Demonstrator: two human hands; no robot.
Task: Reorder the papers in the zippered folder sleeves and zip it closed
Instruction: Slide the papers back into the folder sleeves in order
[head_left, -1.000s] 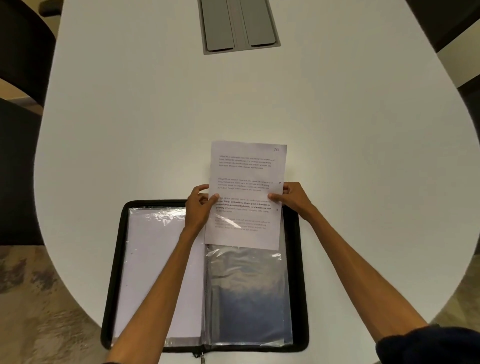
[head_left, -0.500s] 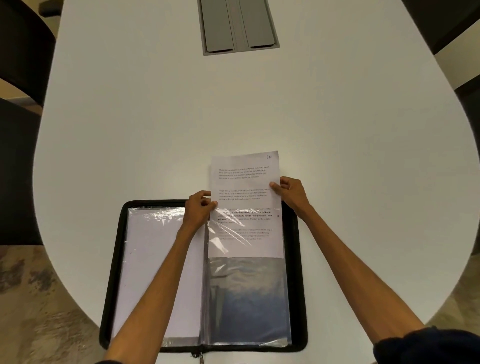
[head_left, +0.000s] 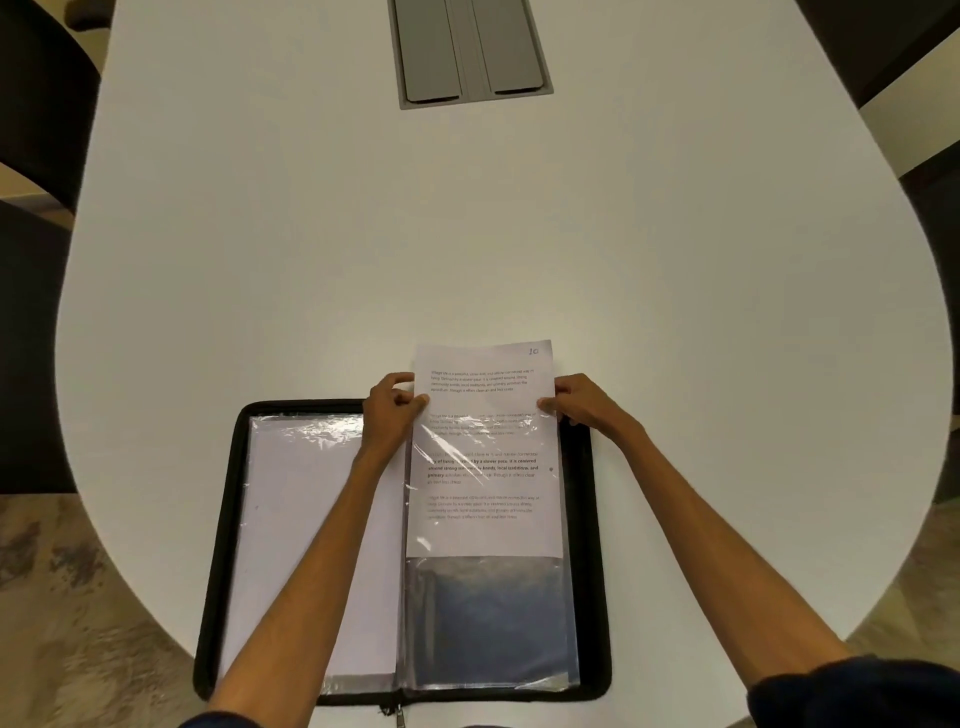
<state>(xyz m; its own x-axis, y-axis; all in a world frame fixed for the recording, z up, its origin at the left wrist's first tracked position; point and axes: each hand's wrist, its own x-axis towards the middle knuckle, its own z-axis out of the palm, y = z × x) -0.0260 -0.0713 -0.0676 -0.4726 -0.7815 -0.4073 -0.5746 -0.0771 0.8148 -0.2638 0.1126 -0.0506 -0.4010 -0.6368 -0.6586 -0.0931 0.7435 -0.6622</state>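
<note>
Holding a printed sheet (head_left: 485, 452) by its two long edges, I look down from my head camera at both hands. My left hand (head_left: 389, 410) pinches the sheet's left edge, fingers curled and thumb on the paper. My right hand (head_left: 582, 405) pinches the right edge at about the same height, thumb on the front and the other fingers curled beside it.

The sheet carries four blocks of text, one of them partly in bold, and a handwritten "10" in its far right corner. It stands partway in the clear right sleeve (head_left: 488, 623). Its far end sticks out past the folder's far rim onto the table, and its near part lies under the glossy plastic. Nearer to me the sleeve holds no paper and shows a dark blue-grey backing.

The zippered folder (head_left: 223, 545) lies open and flat on the white table (head_left: 467, 234), near the edge closest to me. Its left sleeve (head_left: 301, 519) holds a blank white page, partly crossed by my left forearm. The zip pull (head_left: 399, 717) hangs at the near end of the spine.

Farther along the table sits a grey hatch (head_left: 470, 52) with two flaps. Dark chairs (head_left: 41, 104) stand at the table's left side.
</note>
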